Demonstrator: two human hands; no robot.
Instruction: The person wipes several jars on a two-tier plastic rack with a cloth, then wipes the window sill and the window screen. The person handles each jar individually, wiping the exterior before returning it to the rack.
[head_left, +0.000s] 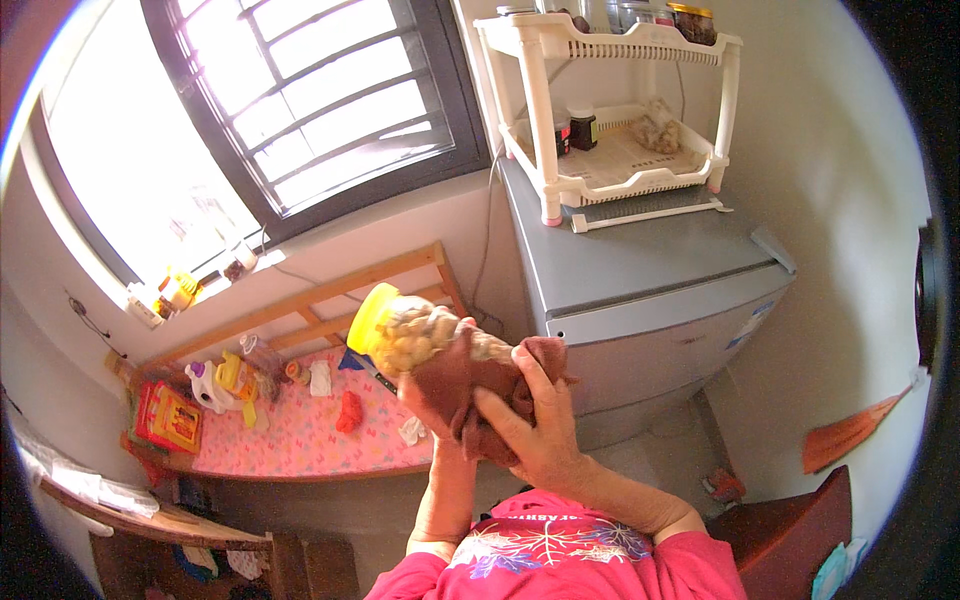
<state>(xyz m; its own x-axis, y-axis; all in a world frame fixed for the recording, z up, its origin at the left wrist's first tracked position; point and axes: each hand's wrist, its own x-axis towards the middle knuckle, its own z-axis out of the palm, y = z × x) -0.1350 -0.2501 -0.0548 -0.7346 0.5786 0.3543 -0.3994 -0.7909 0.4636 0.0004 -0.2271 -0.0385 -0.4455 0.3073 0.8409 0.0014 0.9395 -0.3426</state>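
Note:
A clear jar [412, 338] with a yellow lid is held up at a tilt in front of me, its lid end toward the upper left. Lumpy light-brown pieces fill it; their kind I cannot make out. My left hand [450, 450] grips the jar from below, mostly hidden behind a brown cloth [440, 392]. The cloth wraps around the jar's lower part and side. My right hand [545, 425] holds the cloth against the jar near its base, with thumb and fingers bent around it.
A grey fridge [640, 260] stands at right, bearing a white two-tier rack [545, 130] with jars. Beyond my hands, a wooden-framed bed [300, 440] with pink cover carries bottles, a red box [168, 415] and small cloths. A barred window [330, 90] is above.

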